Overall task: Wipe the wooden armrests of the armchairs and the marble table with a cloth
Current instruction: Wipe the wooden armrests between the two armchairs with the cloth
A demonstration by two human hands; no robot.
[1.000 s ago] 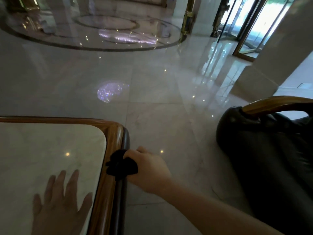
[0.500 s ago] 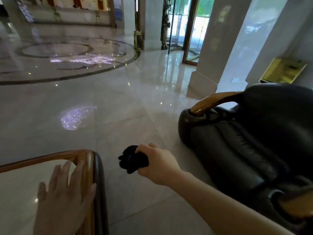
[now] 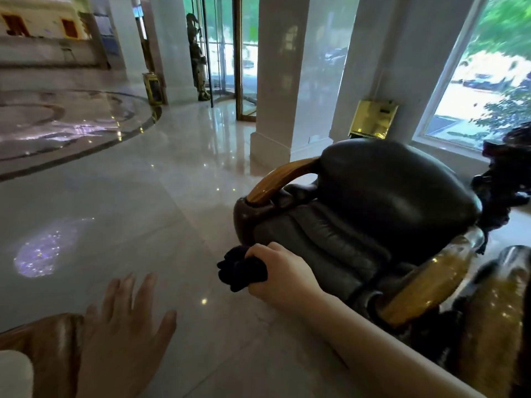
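My right hand point(image 3: 280, 275) is closed around a bunched dark cloth point(image 3: 240, 267), held in the air just in front of a dark leather armchair point(image 3: 373, 202). The chair has a curved wooden far armrest point(image 3: 277, 180) and a glossy wooden near armrest point(image 3: 431, 281) at the right. My left hand point(image 3: 120, 331) is spread flat, fingers apart, at the wooden corner of the marble table point(image 3: 43, 337) in the bottom left. Only that corner of the table shows.
Polished marble floor point(image 3: 143, 202) stretches ahead and to the left. White pillars point(image 3: 280, 73), a glass revolving door point(image 3: 227, 53) and a window point(image 3: 488, 81) stand behind the chair. A second dark armchair's edge point(image 3: 494, 326) sits at the bottom right.
My right hand left the table's edge with the cloth and moved right to the armchair. The view swung right, and the table slid almost out of frame.
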